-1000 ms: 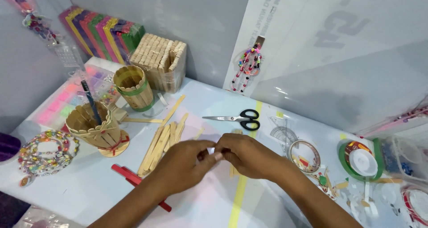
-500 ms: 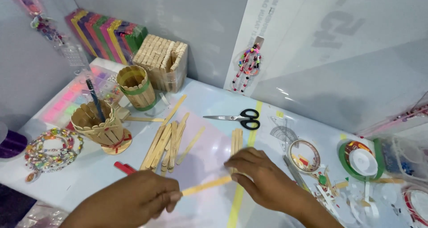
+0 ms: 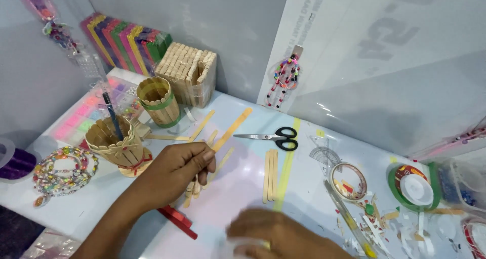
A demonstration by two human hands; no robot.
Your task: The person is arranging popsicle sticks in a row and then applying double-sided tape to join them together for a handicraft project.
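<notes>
— Several craft sticks (image 3: 202, 173) lie loose under my left hand (image 3: 174, 170), and my fingers (image 3: 205, 163) are curled down onto them, partly closed, pressing more than gripping.

— Which way do they run?

— Long axis goes from near my knuckles up and away toward the far right, toward the scissors (image 3: 273, 136). One long stick (image 3: 233, 129) pokes out past my fingertips along that same slant. So the sticks stretch out ahead of my fingers, not across them.

— And the other hand?

— My right hand (image 3: 276, 233) is low in the picture, near me, and blurred. I can't tell whether it is open or has hold of something; there's a pale smear at its near edge that I can't make out.

— Which hand is closer to the pile?

— Left, plainly; it's touching it. The right is nearer a separate pair of sticks (image 3: 271, 174) lying side by side, nearly straight up and down, just beside the yellow tape line (image 3: 286, 175).

— Anything crowding the left?

— A stick-built cup with a red bow (image 3: 114, 145) sits just to its left, and a red strip (image 3: 177, 221) lies under my wrist.
</notes>
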